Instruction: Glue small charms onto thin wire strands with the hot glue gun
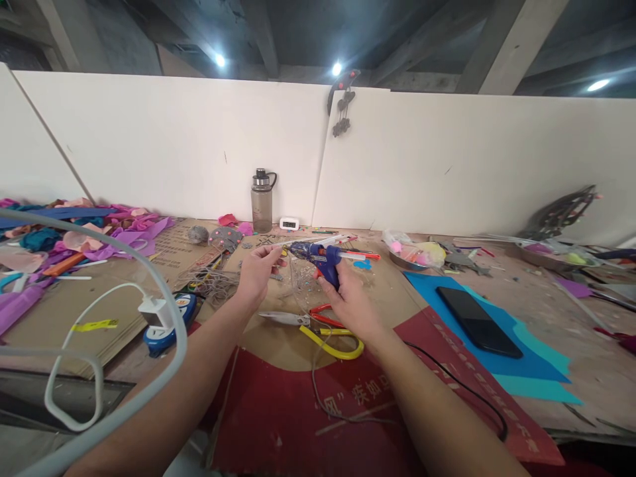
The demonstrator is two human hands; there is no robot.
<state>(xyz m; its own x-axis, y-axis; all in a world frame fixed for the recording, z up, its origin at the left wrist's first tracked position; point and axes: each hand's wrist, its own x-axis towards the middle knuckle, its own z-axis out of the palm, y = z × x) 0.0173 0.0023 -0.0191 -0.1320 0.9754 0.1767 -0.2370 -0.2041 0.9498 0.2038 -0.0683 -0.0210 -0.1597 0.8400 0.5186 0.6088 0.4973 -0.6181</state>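
Note:
My right hand (349, 301) is wrapped round the handle of a blue hot glue gun (318, 257), held above the workbench with its nozzle pointing left. My left hand (258, 270) is raised beside the nozzle, fingers pinched on something small and thin at the gun's tip that I cannot make out. A pale glue stick (342, 239) pokes out of the gun's back. Below the hands lie scissors with red and yellow handles (322, 329) on brown board. A black cord (462, 387) runs off to the right.
A grey water bottle (261, 200) and small clock (289, 224) stand at the white partition. Purple and pink scraps (99, 235) pile at left. A black phone (477, 321) lies on blue sheets (536, 364). A white charger (154, 309) and tape measure (169, 324) sit left.

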